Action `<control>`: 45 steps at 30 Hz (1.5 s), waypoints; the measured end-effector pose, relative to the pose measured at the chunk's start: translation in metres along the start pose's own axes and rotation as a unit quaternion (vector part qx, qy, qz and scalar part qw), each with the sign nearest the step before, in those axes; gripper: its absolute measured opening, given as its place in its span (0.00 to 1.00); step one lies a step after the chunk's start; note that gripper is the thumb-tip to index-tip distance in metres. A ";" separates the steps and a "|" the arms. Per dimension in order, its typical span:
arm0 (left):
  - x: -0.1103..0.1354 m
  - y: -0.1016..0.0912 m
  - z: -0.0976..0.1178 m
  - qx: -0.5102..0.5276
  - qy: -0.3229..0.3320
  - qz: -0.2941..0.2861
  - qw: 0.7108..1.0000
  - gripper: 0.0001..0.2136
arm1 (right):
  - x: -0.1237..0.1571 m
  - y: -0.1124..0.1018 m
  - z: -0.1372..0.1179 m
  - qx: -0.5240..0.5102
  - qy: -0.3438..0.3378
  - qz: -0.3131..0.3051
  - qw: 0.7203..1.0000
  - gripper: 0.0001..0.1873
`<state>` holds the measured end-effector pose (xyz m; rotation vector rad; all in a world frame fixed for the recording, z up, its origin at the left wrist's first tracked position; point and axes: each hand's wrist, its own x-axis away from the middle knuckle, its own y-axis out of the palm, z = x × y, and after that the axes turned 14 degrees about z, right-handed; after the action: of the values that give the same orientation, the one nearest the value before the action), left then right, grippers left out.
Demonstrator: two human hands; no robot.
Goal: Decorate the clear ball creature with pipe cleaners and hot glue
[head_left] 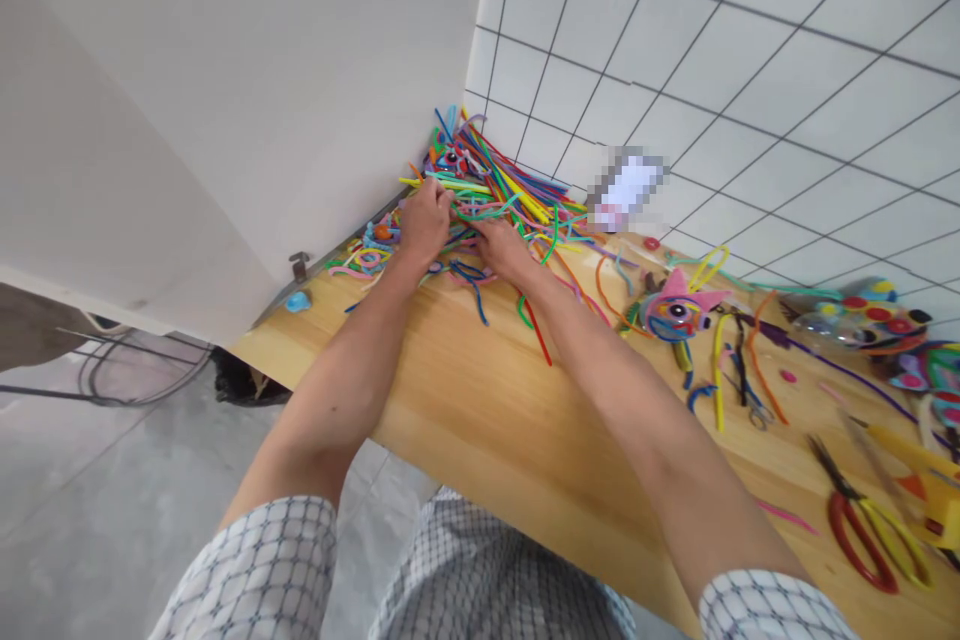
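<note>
A tangled pile of pipe cleaners (525,190) in many colours fills the far corner of the wooden table. My left hand (426,222) is at the pile's left part, its fingers curled together beside yellow and green stems. Just to the right, my right hand (501,246) reaches in low, fingers bent among green and pink stems. Both sets of fingertips are partly hidden, so what each pinches is unclear. Curled blue pipe cleaners (471,275) lie below the hands. Behind them is a small colourful piece with a googly eye (451,158).
On the right lie a pink-eared craft figure (677,308), large red-and-yellow-handled scissors (862,525), small scissors (757,410) and a yellow tool (919,470). A phone (628,188) leans on the tiled wall. A white panel (360,50) borders the left.
</note>
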<state>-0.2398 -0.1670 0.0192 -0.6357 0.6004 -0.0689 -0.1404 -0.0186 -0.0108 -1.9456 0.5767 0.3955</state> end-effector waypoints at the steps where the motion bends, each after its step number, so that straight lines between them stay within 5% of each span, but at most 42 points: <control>1: 0.000 0.000 -0.001 -0.020 -0.003 -0.010 1.000 0.13 | 0.002 -0.002 -0.001 0.005 0.025 0.009 1.000 0.23; 5: 0.002 0.001 -0.010 -0.102 -0.014 -0.042 0.994 0.14 | 0.010 -0.019 -0.001 -0.095 0.123 0.116 0.981 0.18; 10: 0.002 0.006 -0.016 -0.129 -0.007 -0.060 0.990 0.16 | 0.017 -0.046 0.009 -0.272 0.242 0.234 0.901 0.18; 16: 0.004 0.002 -0.012 -0.145 0.018 -0.072 0.987 0.14 | 0.026 -0.081 0.003 -0.307 0.275 0.339 0.846 0.23; 19: 0.005 -0.007 0.000 -0.147 0.051 -0.011 0.988 0.16 | 0.030 -0.099 -0.009 -0.291 0.273 0.375 0.837 0.28; 22: 0.016 -0.010 0.023 -0.076 0.131 0.018 0.988 0.19 | 0.040 -0.114 -0.022 -0.301 0.260 0.383 0.833 0.27; 25: 0.043 0.003 0.048 0.027 0.287 -0.120 0.950 0.20 | 0.059 -0.128 -0.035 -0.310 0.248 0.382 0.835 0.23; 28: 0.067 0.020 0.055 -0.011 0.365 -0.272 0.890 0.23 | 0.087 -0.144 -0.045 -0.291 0.258 0.364 0.846 0.22; 31: 0.064 0.027 0.041 -0.095 0.322 -0.271 0.902 0.22 | 0.122 -0.165 -0.052 -0.290 0.282 0.351 0.845 0.22; 37: 0.024 0.008 0.023 -0.126 0.275 -0.155 0.940 0.16 | 0.202 -0.208 -0.059 -0.319 0.345 0.287 0.835 0.21; 42: 0.050 -0.025 0.081 0.040 0.276 -0.151 0.948 0.14 | 0.257 -0.232 -0.061 -0.255 0.345 0.252 0.867 0.19; 45: 0.102 -0.042 0.137 0.153 0.299 -0.260 0.905 0.15 | 0.275 -0.239 -0.061 -0.210 0.331 0.239 0.888 0.14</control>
<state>-0.0754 -0.1515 0.0791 -0.4471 0.9731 -0.8721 0.2219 -0.0478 0.0530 -2.3433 1.5408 0.1438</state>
